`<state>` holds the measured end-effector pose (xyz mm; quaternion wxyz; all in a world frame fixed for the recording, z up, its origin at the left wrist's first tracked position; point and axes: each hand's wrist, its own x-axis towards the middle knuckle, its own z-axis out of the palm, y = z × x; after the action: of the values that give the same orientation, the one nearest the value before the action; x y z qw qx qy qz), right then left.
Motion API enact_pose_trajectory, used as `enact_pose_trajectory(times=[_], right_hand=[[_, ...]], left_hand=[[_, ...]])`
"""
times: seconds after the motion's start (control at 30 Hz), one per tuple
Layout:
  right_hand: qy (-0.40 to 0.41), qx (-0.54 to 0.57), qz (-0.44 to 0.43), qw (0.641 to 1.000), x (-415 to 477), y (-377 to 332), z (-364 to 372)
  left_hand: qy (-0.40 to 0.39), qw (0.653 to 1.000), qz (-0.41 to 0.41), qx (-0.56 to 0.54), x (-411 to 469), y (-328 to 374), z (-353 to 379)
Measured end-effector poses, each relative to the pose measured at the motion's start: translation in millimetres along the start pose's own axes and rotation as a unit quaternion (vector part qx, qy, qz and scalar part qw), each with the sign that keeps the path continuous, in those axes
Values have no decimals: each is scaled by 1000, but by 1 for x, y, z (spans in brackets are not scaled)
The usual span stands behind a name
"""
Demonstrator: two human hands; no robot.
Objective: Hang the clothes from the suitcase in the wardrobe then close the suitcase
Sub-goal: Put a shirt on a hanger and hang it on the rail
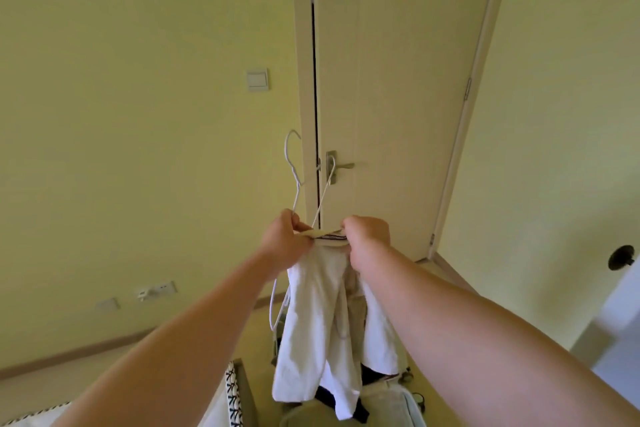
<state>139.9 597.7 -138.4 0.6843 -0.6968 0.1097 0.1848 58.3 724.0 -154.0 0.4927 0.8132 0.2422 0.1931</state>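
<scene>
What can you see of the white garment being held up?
The white garment looks like soft cotton, with a cream band and a dark stripe along its top edge. It hangs limp in loose, long panels in front of the door. The left hand and right hand pinch its top edge.

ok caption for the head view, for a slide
Left hand and right hand hold a white garment with white wire hangers before a cream door.

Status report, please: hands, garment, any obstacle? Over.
Left hand pinches white garment collar and wire hangers. Right hand grips collar. Garment hangs down between the arms. Closed door ahead, no obstacle seen.
</scene>
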Motion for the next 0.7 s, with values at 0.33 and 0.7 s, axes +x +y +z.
enact_pose_trajectory(times=[0.33,0.7], right_hand=[[-108,-238,-101,960,-8,6,-13],[-249,-464,-146,838,-1,32,-16]], left_hand=[[44,984,61,163,21,38,-20],[60,977,119,169,26,42,-32]])
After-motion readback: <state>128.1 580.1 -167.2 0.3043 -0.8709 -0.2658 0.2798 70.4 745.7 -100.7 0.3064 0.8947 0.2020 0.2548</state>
